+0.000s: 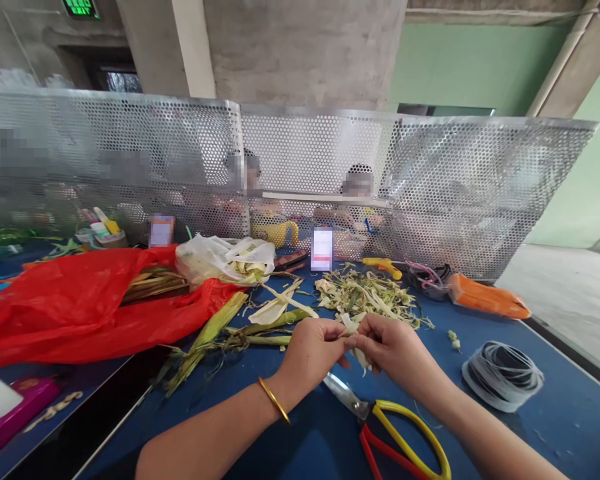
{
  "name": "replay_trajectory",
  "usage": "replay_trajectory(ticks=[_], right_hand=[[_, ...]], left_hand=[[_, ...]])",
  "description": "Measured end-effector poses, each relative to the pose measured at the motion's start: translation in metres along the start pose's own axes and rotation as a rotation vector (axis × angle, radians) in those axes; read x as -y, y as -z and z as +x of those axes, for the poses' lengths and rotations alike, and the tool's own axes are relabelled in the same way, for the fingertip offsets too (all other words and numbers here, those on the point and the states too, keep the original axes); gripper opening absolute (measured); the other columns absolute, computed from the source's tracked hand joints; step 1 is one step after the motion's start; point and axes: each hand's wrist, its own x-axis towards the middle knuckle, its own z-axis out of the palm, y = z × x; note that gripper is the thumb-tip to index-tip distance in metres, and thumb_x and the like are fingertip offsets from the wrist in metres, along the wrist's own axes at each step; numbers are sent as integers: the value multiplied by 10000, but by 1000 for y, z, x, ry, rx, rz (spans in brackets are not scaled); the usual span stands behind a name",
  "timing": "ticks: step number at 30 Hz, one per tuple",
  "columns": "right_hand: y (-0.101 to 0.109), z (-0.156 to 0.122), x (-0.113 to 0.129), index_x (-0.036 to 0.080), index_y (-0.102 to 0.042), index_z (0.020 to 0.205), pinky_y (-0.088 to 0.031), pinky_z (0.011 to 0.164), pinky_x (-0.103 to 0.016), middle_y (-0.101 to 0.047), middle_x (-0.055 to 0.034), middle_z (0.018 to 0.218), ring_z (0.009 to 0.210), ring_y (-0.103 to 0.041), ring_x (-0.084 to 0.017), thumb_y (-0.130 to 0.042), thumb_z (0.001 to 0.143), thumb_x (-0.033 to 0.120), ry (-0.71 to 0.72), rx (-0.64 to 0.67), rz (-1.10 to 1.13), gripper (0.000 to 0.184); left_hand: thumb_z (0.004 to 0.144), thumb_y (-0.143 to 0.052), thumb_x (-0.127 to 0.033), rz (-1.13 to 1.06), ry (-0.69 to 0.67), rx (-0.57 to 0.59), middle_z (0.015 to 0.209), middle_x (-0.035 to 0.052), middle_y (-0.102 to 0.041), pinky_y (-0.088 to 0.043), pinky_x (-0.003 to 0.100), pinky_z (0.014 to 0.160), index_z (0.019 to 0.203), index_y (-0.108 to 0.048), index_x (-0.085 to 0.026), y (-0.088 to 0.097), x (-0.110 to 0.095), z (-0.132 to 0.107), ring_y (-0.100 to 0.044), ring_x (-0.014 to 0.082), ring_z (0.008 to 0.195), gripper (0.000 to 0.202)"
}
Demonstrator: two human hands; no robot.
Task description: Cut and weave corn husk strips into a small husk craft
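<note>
Both hands meet above the blue table, pinching a pale strip of corn husk between them. My left hand, with a gold bangle at the wrist, has thumb and fingers closed on the husk. From the other side my right hand grips the same piece, its fingers curled. Part of the husk is hidden by the fingers. Just below lie scissors with one yellow and one red handle, the blade tips under my hands. Behind the hands spreads a heap of husk scraps.
Whole husks and a red plastic bag lie left, near a white bag. A coil of grey cord and an orange packet are right. A phone leans against the perforated metal screen; people sit behind it.
</note>
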Motion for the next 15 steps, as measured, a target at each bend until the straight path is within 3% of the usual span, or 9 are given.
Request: replay_trajectory(ticks=[4, 9, 15], right_hand=[[1, 3, -5, 218, -489, 703, -291, 415, -212, -509, 64, 480, 412, -455, -102, -571, 813, 399, 12, -31, 54, 227], [2, 6, -8, 186, -540, 624, -303, 486, -224, -499, 36, 565, 531, -414, -98, -555, 779, 333, 92, -42, 73, 214], [2, 8, -6, 211, -473, 621, -288, 400, -224, -454, 70, 472, 387, -374, -81, -551, 789, 427, 27, -139, 363, 284]], left_hand=[[730, -585, -294, 75, -10, 66, 538, 0, -602, -404, 237, 522, 624, -650, -149, 2, -4, -3, -638, 178, 548, 191], [699, -605, -254, 54, 52, 192, 509, 2, -598, -391, 221, 502, 577, -616, -145, 0, -2, -5, -629, 168, 534, 164], [711, -621, -266, -123, 75, 325, 660, 32, -668, -483, 230, 583, 684, -694, -130, -1, -3, -7, -621, 132, 559, 156]])
